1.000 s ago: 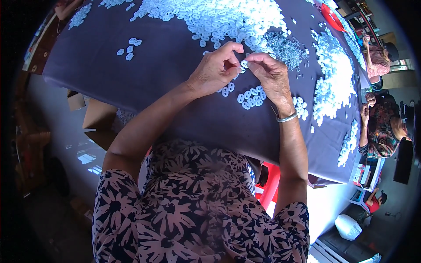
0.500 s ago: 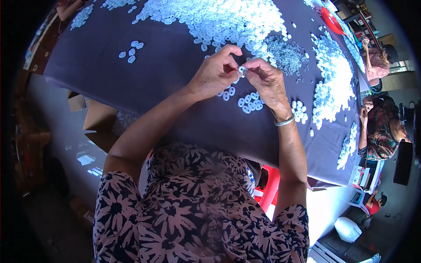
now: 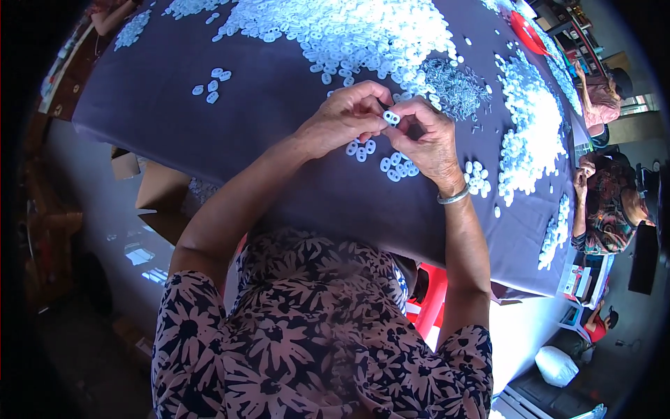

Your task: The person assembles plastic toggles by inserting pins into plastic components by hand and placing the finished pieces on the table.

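Note:
Over the dark cloth, my hands hold between them a small white oval plastic piece (image 3: 391,117) with two dark holes facing up. My left hand (image 3: 345,117) pinches its left end between thumb and fingertips. My right hand (image 3: 431,143), with a bangle at the wrist, grips the other end between thumb and forefinger. Just below my hands lie a small cluster of white pieces (image 3: 361,150) and a second one (image 3: 398,167). Beyond my fingers spreads a large heap of the same pieces (image 3: 349,31). A pile of small metallic pins (image 3: 457,87) sits beside that heap.
The dark tablecloth (image 3: 153,119) covers a wide table. Several loose pieces (image 3: 212,85) lie at left, and a bright heap (image 3: 527,133) at right. A red dish (image 3: 528,33) stands far right. Other people sit along the right side (image 3: 607,202). A cardboard box (image 3: 160,187) stands below the table's left edge.
The white piece has turned so that both its holes now show, and it has shifted slightly right and down. Both hands still hold it, with the left fingers curled more closely.

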Demonstrator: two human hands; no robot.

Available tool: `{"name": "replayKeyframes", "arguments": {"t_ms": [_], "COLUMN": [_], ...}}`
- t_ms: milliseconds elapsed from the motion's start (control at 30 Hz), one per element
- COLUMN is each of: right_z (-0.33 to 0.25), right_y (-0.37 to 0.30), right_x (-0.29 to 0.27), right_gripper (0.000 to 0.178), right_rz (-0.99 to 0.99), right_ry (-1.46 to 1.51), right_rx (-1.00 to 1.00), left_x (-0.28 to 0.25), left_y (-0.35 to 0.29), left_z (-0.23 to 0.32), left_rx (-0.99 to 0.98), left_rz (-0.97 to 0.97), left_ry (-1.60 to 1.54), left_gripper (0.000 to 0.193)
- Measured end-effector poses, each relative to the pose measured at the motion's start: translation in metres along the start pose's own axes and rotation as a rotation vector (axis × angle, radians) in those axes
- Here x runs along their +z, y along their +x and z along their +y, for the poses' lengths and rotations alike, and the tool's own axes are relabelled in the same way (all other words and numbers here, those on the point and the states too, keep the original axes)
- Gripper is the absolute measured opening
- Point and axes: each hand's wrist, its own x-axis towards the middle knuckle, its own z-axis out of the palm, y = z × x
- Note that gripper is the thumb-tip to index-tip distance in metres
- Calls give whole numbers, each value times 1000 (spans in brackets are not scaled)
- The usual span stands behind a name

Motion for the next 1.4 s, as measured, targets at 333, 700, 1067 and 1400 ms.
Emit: {"name": "replayKeyframes", "arguments": {"t_ms": [333,700,1067,1400], "right_z": [2,-4,4,0], "right_y": [1,-2,-7,-8], "right_x": [2,2,1,1], "right_gripper": [26,27,31,26], "right_rz": [54,-55,-215,-213], "right_ry": [-94,-255,-584,-505], "right_rx": [-44,-26,-224,-207], "left_x": [0,2,5,9], "left_y": [3,2,-1,-1], "left_z": [-1,-10,-7,1], "left_rx": [30,12,-18,-47], "left_rz": [22,79,-31,-35], "left_ry": [-5,83,-43,-95], "left_gripper": [16,20,21,36]}}
